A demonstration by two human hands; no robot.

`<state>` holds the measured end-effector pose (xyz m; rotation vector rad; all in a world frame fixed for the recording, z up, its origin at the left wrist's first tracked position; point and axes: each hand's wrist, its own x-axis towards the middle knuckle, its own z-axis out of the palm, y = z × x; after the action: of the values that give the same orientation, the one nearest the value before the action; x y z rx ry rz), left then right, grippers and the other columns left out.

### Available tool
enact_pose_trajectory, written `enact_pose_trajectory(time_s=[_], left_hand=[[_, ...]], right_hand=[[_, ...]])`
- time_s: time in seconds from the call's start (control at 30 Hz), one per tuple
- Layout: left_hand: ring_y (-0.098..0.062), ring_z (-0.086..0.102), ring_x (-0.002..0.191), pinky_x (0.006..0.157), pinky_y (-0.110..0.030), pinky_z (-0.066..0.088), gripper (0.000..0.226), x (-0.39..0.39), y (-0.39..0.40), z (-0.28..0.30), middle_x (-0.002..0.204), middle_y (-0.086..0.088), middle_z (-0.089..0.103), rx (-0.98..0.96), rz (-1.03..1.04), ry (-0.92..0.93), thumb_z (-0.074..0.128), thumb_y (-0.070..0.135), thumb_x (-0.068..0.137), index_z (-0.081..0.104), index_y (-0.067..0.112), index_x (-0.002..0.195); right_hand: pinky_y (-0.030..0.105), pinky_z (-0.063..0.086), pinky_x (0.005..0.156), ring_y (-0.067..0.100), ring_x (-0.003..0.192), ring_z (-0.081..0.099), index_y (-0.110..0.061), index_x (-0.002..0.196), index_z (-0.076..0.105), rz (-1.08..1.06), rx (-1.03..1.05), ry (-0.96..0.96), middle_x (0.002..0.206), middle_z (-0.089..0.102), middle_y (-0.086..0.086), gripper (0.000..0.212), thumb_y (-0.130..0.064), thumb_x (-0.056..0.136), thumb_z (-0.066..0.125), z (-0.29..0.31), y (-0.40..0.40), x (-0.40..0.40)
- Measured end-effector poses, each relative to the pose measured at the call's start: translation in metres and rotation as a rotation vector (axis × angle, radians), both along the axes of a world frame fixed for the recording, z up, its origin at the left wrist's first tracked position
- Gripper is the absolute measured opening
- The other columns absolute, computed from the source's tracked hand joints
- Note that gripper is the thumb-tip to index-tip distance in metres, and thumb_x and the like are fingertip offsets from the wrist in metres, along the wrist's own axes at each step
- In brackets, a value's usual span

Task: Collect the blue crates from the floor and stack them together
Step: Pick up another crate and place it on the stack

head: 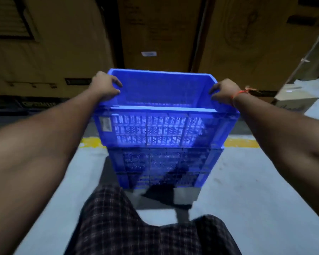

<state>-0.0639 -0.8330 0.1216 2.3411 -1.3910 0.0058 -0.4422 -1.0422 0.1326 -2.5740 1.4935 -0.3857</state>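
Crate (164, 115), blue, open side up, sits level atop a stack (164, 166) of more blue crates on the grey floor (247, 181). Long axis runs left-right across view. Left hand (104, 85) grips left rim, right hand (224, 92) grips right rim; fingers curled over the edges. Cardboard boxes (155, 34) stand behind.

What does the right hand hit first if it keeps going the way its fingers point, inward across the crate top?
Likely nothing at first: the right hand grips the top crate at its right rim, fingers pointing into the open interior. Beyond that, the left rim, gripped by the left hand. Depth uncertain.
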Motion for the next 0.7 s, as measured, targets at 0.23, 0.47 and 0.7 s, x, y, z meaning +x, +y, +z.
enact_pose_trajectory(time_s=[0.23,0.47,0.7], left_hand=[[-0.015,0.064,0.074,0.068,-0.023,0.047,0.022,0.003,0.034,0.013,0.102,-0.011,0.075,-0.102,0.086,0.297,0.077,0.012,0.081,0.075,0.023,0.100],[-0.017,0.061,0.096,0.079,-0.027,0.047,0.030,0.001,0.031,-0.013,0.115,-0.006,0.064,-0.006,0.041,0.296,0.072,0.009,0.088,0.073,0.017,0.117],[-0.024,0.062,0.109,0.081,-0.027,0.044,0.032,0.003,0.013,-0.012,0.129,-0.011,0.062,0.011,0.037,0.180,0.072,0.011,0.088,0.072,0.018,0.120]], right_hand=[[0.026,0.039,0.078,0.022,0.071,0.059,-0.010,0.111,0.073,-0.014,0.135,0.028,0.082,0.069,0.014,0.029,-0.009,0.082,0.072,-0.002,-0.024,-0.011],[0.028,0.041,0.079,0.025,0.080,0.061,-0.017,0.106,0.074,0.009,0.121,0.020,0.093,0.071,0.014,0.025,-0.008,0.083,0.071,-0.003,-0.015,-0.010],[0.029,0.046,0.090,0.028,0.103,0.063,-0.026,0.108,0.074,0.007,0.123,-0.038,0.116,0.067,0.011,0.030,-0.012,0.081,0.071,-0.013,-0.017,-0.012]])
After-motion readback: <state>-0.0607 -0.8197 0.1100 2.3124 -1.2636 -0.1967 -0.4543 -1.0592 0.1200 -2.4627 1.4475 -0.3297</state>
